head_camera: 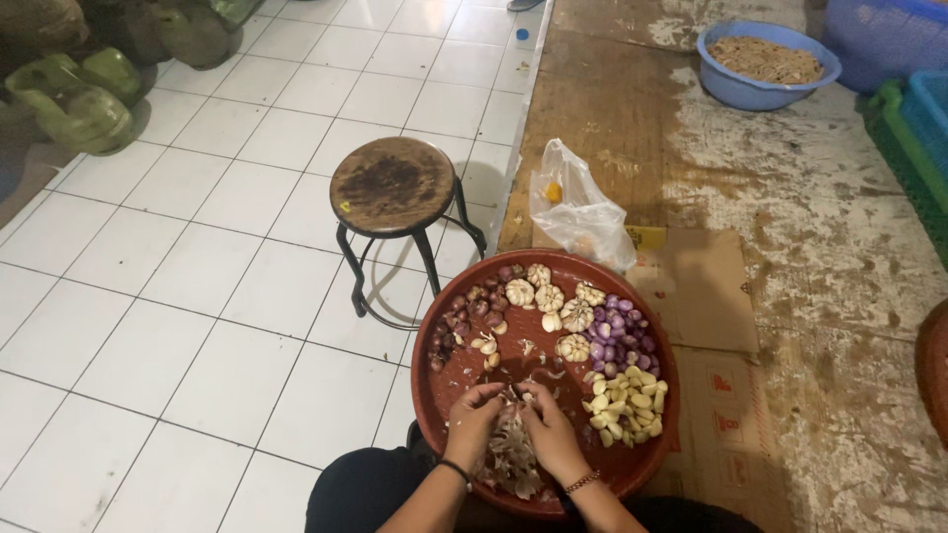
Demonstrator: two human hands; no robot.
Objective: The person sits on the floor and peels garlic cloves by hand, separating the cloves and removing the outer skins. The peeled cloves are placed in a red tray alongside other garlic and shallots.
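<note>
A round red tray point(449, 390) rests on my lap at the edge of a worn wooden platform. My left hand point(474, 422) and my right hand point(548, 426) meet over its near part, both pinching a garlic bulb point(513, 398) between the fingers. Papery garlic skins point(513, 462) pile up under my hands. On the tray lie whole garlic bulbs point(549, 297), peeled yellow cloves point(625, 407), purple peeled shallots point(619, 334) and unpeeled reddish shallots point(464, 314).
A round wooden stool point(392, 184) stands on the white tiled floor to the left. A clear plastic bag point(576, 209) lies beyond the tray. Flattened cardboard point(706, 291) lies to the right. A blue basin point(765, 63) sits far back. Green gas cylinders point(74, 99) stand top left.
</note>
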